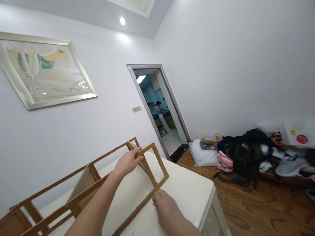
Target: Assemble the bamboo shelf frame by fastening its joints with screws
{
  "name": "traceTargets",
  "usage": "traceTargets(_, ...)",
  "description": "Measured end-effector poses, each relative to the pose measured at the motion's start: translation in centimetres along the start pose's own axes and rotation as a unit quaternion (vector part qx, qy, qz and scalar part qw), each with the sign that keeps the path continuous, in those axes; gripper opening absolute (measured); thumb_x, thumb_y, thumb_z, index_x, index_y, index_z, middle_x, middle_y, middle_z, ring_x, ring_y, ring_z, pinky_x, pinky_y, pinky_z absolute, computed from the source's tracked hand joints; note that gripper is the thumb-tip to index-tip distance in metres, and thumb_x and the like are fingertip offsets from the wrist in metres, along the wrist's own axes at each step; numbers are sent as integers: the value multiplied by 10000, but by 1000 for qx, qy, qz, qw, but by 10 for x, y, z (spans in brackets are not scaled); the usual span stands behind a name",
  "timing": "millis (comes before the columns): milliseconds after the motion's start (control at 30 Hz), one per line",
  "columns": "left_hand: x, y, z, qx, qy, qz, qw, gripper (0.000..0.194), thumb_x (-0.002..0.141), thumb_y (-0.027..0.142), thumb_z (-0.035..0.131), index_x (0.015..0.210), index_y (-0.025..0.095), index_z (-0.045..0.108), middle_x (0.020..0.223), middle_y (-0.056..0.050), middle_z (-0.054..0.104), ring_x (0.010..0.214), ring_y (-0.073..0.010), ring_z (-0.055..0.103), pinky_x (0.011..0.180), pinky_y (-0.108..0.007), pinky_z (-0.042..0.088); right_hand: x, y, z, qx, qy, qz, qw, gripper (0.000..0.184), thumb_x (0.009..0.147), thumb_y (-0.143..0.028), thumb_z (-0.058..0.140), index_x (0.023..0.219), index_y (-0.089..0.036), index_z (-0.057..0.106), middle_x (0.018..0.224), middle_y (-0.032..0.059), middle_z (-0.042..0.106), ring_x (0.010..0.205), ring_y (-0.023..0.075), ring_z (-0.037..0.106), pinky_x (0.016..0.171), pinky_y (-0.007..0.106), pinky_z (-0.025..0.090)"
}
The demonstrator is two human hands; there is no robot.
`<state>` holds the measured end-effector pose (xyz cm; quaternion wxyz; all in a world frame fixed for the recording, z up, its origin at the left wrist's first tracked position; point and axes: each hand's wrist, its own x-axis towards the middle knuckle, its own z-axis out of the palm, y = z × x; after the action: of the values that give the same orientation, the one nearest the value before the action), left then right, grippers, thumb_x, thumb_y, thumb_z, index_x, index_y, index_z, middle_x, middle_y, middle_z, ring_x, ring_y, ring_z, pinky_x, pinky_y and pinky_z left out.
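Observation:
A brown wooden shelf frame (161,164) lies on its side on a cream cabinet top (189,183), its long rails running to the lower left. Near the end of the frame, my left hand (128,162) grips the upper rail where a crosspiece joins it, thumb and fingers closed round the wood. At the lower rail, my right hand (168,208) is curled with fingers pressed together by the opposite joint. Whatever those right fingers may hold is hidden. Thin wooden panels (82,183) stand across the frame between its rails.
Against the right wall lie a white bag (203,154), a dark backpack (242,152), a grey shoe (290,166) and a white box (300,132) on the wood floor (258,206). Beyond the doorway (172,108) a person (161,114) stands at a counter. A framed picture (51,72) hangs left.

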<state>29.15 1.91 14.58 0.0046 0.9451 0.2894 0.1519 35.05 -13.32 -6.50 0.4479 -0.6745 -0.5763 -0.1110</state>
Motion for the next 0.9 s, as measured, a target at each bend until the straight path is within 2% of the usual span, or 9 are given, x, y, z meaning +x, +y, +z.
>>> traceTargets(500,1,-1,-1,-40,-1,-18,999,538,831,392,553,1364,324,521,1176,-39,702,1024,-245,651,815,-294,448,-1,-7,-6,-5,-14,-10,1000,250,783,36,412,837,-200,472,841,20,558,752,158,515,667,259,383)
traceTargets(700,2,-4,1,-54,8,-12,998,524,829,416,560,1345,323,545,1281,-31,653,1105,-258,622,869,-302,442,-2,-5,-2,16,0,-11,1000,267,772,43,405,859,-196,487,885,31,568,783,162,531,685,259,409)
traceTargets(900,6,-7,4,-62,-7,-1,998,561,824,406,562,1373,304,515,1327,-28,624,1143,-253,613,925,-299,431,-4,-6,-2,25,-2,-11,1000,305,736,55,413,895,-185,514,918,48,571,812,171,536,713,272,442)
